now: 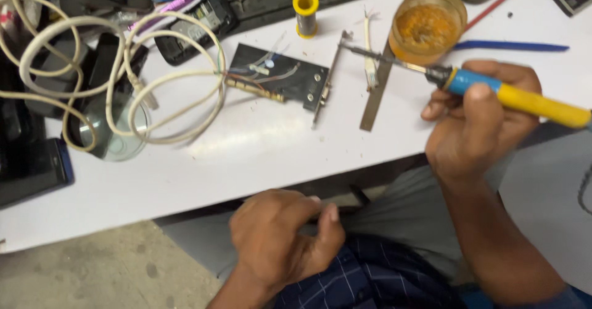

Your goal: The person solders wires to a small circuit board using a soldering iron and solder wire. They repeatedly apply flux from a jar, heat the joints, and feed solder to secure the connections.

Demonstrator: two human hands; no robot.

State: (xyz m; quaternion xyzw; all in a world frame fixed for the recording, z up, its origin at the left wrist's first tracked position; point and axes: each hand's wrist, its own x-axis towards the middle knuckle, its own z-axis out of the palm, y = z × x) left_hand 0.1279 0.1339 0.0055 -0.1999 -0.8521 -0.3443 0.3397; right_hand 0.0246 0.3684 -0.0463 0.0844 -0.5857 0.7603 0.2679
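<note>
My right hand (478, 121) grips a soldering iron (512, 94) with a blue and yellow handle. Its metal tip points left and ends just above the bracket edge of a dark circuit board (280, 75) lying on the white table (265, 149). Thin wires run off the board's left end. My left hand (280, 238) hangs below the table's front edge, over my lap, fingers curled loosely with nothing visible in them. A round tub of amber flux (427, 25) stands just behind the iron's shaft.
A yellow spool of solder (305, 12) stands behind the board. A metal ruler (377, 90) lies right of it. Coiled white cable (117, 78) covers the left side over phones and a clear lid. A blue pen (512, 46) and a red tool (499, 1) lie at far right.
</note>
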